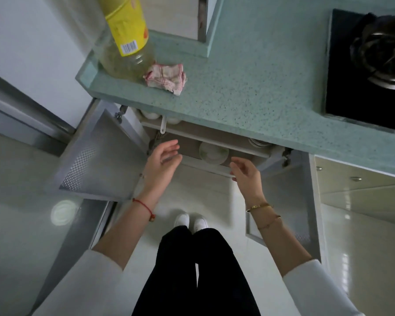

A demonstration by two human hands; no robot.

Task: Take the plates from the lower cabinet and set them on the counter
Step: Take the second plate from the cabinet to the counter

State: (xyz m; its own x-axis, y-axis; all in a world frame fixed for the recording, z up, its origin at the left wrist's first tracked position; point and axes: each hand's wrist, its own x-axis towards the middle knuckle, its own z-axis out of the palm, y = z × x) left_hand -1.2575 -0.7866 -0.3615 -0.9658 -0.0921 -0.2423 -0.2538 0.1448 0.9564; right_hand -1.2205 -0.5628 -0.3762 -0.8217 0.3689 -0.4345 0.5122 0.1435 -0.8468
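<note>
Hands are reaching toward the open cabinet (187, 133).
Left hand (163, 159) and right hand (244, 173) are hovering, fingers loosely spread and empty; the plates (213, 152) are sitting mid-frame inside it, beneath the counter (237, 99).

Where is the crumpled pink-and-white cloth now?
In the head view, the crumpled pink-and-white cloth lies on the speckled green counter, upper left, beside the yellow-labelled clear bottle.

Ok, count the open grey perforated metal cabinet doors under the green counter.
2. The left grey perforated metal door swings out beside the left hand; the right grey perforated metal door stands open beyond the right hand. None seem hidden.
</note>
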